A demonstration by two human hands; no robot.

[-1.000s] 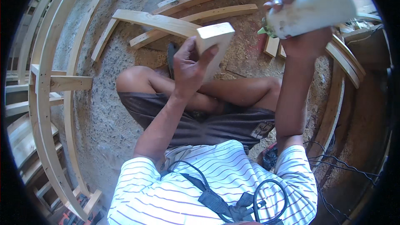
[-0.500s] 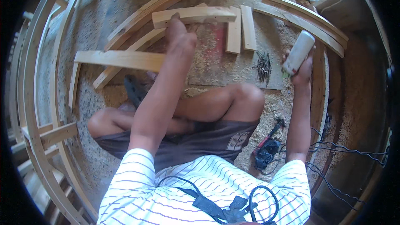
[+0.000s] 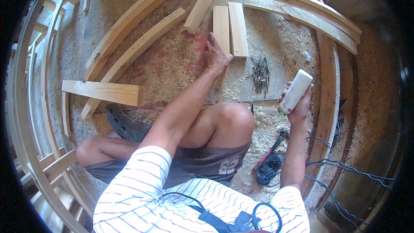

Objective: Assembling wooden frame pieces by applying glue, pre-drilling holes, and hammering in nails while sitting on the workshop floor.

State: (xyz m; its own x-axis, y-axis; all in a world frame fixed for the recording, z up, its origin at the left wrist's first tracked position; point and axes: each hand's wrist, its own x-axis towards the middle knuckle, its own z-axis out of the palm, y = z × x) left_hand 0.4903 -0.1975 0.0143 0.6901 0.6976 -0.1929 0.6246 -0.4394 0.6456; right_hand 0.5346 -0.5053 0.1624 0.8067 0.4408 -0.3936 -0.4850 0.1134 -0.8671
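My left hand (image 3: 217,56) reaches forward with its fingers spread. It is at the near end of a short pale wooden block (image 3: 221,23), overlapping it in view; whether it presses on the wood I cannot tell. A second short block (image 3: 238,30) lies close along the right side of the first. My right hand (image 3: 299,105) is wrapped round a white plastic bottle (image 3: 297,87), held tilted with its greenish tip low and its base up. Beyond my left hand, a separate wooden piece (image 3: 201,8) lies at a slant on the floor.
Nails (image 3: 260,75) lie piled right of the blocks. Curved beams (image 3: 142,19) rest at far left, more (image 3: 304,17) at far right. A wooden piece (image 3: 101,91) lies near my shoe (image 3: 125,123). By my right knee are a hammer (image 3: 271,151) and black plastic bag (image 3: 269,170); cables (image 3: 340,162) run rightward.
My left hand has let go of the wooden piece, which now lies farther off, and has moved right and nearer to the two blocks. The bottle has come lower in view.
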